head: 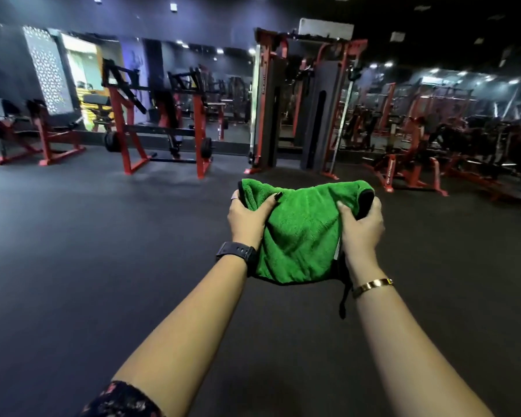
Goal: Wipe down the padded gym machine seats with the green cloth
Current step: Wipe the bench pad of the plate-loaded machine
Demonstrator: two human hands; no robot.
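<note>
1. The red-framed machine [42, 136] at the far left, like every padded seat I can see, is well apart from me. The dim light may hide which pads need wiping, so I could skip one.
2. My left hand [247, 216] grips the left edge of the green cloth [298, 233], thumb curled over the top. If that pinch loosens while I walk, the corner will drop.
3. The cloth hangs bunched between both hands, in the air above the dark floor [103, 266] and touching no seat. If it falls, it will pick up floor grit and smear it onto the pads.
4. My right hand [363, 224] clutches the right edge, fingers wrapped round a black fold.
5. A black strip [343, 299] dangles below the cloth near my right wrist and could snag on a lever.
6. The low red frames [418, 176] at the far right jut onto the floor, so I could trip there.
</note>
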